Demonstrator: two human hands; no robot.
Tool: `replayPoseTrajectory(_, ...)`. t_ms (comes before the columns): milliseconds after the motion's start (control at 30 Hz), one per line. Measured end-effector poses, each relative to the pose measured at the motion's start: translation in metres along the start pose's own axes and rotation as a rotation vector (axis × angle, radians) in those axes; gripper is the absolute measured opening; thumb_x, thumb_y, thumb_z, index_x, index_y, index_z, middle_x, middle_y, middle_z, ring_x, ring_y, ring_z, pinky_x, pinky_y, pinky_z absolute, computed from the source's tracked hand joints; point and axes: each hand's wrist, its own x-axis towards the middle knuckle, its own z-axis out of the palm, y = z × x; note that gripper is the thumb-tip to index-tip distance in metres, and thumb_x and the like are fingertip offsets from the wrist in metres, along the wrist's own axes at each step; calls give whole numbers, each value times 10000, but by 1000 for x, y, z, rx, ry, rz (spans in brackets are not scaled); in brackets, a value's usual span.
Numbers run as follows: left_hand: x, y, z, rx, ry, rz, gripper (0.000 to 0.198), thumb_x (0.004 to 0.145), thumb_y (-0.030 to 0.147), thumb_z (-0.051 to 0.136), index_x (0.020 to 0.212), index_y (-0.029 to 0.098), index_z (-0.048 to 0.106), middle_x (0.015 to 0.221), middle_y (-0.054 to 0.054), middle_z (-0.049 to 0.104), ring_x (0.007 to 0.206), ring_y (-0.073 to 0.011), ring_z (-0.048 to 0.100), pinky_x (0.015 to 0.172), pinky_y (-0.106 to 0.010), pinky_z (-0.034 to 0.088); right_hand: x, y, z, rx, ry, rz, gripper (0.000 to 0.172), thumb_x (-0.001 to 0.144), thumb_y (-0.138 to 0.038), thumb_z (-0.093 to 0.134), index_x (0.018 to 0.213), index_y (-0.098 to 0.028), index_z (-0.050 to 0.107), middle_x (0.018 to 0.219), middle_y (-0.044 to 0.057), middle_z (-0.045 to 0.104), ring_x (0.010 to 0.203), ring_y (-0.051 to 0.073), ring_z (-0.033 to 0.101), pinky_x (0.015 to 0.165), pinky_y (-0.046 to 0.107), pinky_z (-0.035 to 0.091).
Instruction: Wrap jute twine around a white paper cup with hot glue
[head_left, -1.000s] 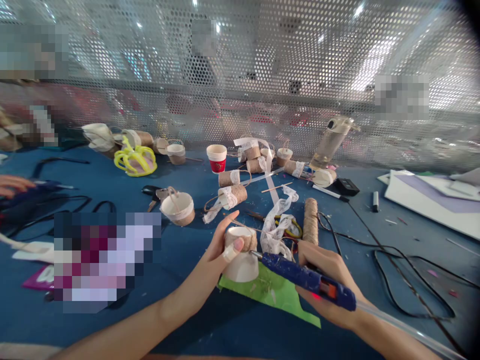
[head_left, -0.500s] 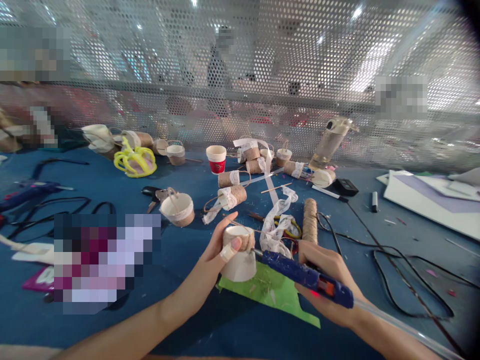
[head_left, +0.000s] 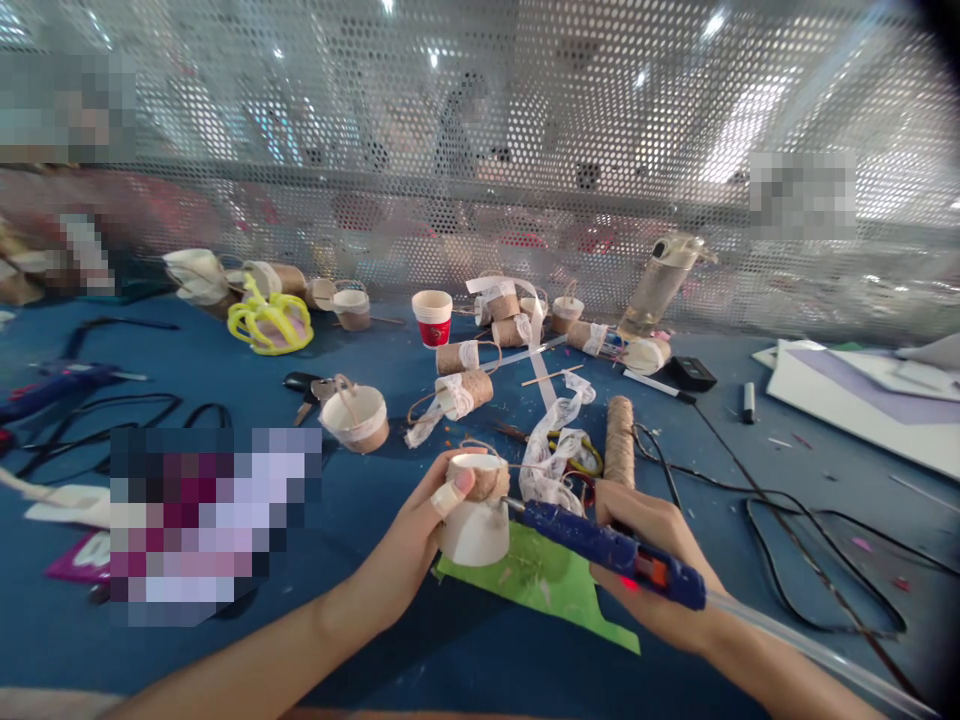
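My left hand (head_left: 439, 508) is closed around a white paper cup (head_left: 474, 533) whose upper part is wrapped in brown twine (head_left: 487, 484). The thumb, with a bandage on it, presses on the twine. In my right hand (head_left: 652, 560) is a blue hot glue gun (head_left: 581, 532), a clear glue stick trailing from its back. Its nozzle points left and meets or nearly meets the lower edge of the wrapped twine. A twine strand leads right from the cup toward the twine spool (head_left: 620, 440). Below the cup lies a green sheet (head_left: 547, 580).
White lace ribbon (head_left: 551, 460) and scissors (head_left: 585, 455) lie behind the hands. Several twine-wrapped cups, one a small basket (head_left: 355, 420), stand farther back with a red cup (head_left: 433, 320). Black cables (head_left: 780, 600) loop at right. Another glue gun (head_left: 64, 390) lies left.
My left fingers have drawn in closer around the cup, and the index finger no longer stretches above it. The cup has turned or tilted slightly; the glue gun has hardly moved.
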Motion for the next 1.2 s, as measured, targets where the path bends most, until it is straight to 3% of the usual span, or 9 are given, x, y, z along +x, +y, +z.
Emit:
replayPoseTrajectory(300, 3, 2, 0, -106, 35, -83, 367, 855, 499, 662, 1098, 230, 720, 1021, -37, 761, 922, -199, 653, 776, -258, 468, 1, 0, 1, -3, 2, 9, 299, 740, -111, 561, 711, -238, 293, 668, -51, 400, 569, 120, 335, 526, 257, 274)
replayPoseTrajectory(533, 2, 4, 3, -125, 20, -137, 402, 872, 499, 638, 1146, 213, 707, 1059, -59, 770, 1046, -251, 657, 826, -284, 472, 2, -4, 1, 24, 0, -1, 305, 714, -93, 554, 708, -239, 286, 667, -53, 396, 561, 117, 339, 522, 260, 267)
replayPoseTrajectory(633, 3, 3, 3, -148, 63, -134, 422, 838, 495, 686, 1160, 222, 702, 1113, -46, 756, 1075, -240, 642, 819, -270, 472, 1, -4, 1, 33, -14, 13, 305, 688, -65, 538, 710, -238, 288, 673, -55, 390, 568, 117, 329, 528, 259, 262)
replayPoseTrajectory(833, 5, 0, 1, -189, 85, -138, 343, 858, 465, 676, 1104, 229, 718, 1025, -20, 763, 933, -189, 661, 807, -275, 479, 0, -1, 1, 37, -14, 35, 306, 704, -73, 547, 712, -237, 289, 677, -52, 401, 582, 122, 333, 537, 259, 270)
replayPoseTrajectory(1067, 4, 2, 4, -149, 75, -125, 390, 838, 482, 688, 1139, 234, 703, 1105, -44, 752, 1051, -248, 639, 832, -299, 463, 1, -3, 1, 37, -5, 6, 304, 714, -76, 551, 715, -238, 293, 671, -53, 393, 572, 120, 333, 528, 260, 264)
replayPoseTrajectory(1200, 3, 3, 5, -137, 69, -93, 377, 832, 476, 696, 1123, 237, 705, 1108, -31, 744, 1077, -241, 622, 839, -284, 457, 1, -4, 2, 40, -5, 8, 301, 718, -82, 556, 716, -238, 299, 668, -53, 399, 570, 121, 334, 527, 261, 264)
